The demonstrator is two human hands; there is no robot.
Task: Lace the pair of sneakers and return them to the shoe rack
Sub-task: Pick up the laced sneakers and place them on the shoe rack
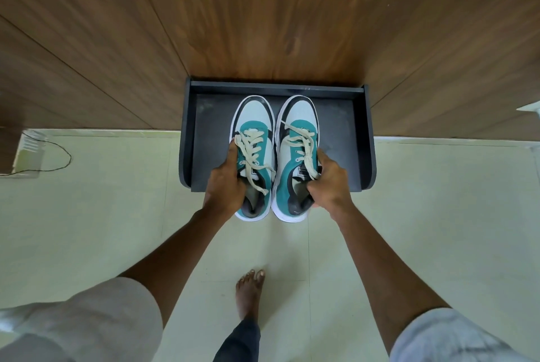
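The dark shoe rack [362, 139] is standing on the tiled floor [117, 215]; two sneakers [298, 154] are occupying its top shelf, toes toward 12 o'clock.

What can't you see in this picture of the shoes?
- Head view: whether the left sneaker and right sneaker rest on the shoe rack or hang above it.
- Outer side of each sneaker: covered by the left hand and right hand.
- Tongue label on the right sneaker: too small, crossed by a lace.
- Any lower rack shelves: hidden under the top one.
- Object at the left wall with a thin cable: blurred.
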